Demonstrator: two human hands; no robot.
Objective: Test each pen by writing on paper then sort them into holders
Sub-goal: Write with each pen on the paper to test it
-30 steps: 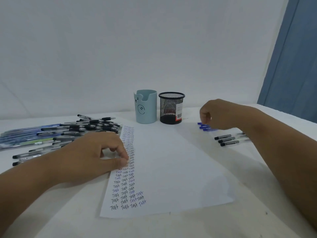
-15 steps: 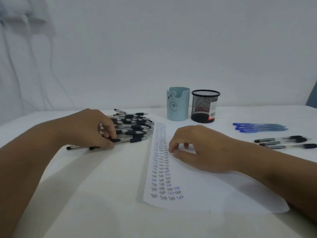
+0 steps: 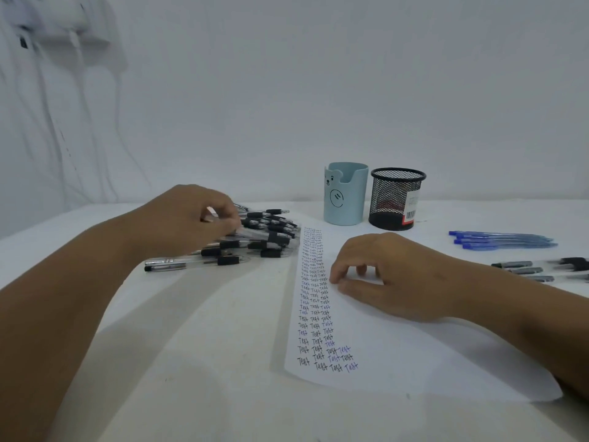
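White paper [image 3: 398,339] on desk [image 3: 207,362] w/ "Test" rows; right hand [image 3: 382,275] rests on it, fingers loosely curled. Left hand [image 3: 191,221] pinches into black pen pile [image 3: 264,240]; holders [image 3: 345,194] behind.

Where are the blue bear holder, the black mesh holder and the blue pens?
blue bear holder [image 3: 342,199]: head view, on its front wall.
black mesh holder [image 3: 390,199]: head view, on its mesh side.
blue pens [image 3: 500,240]: head view, mid-barrel of the group.
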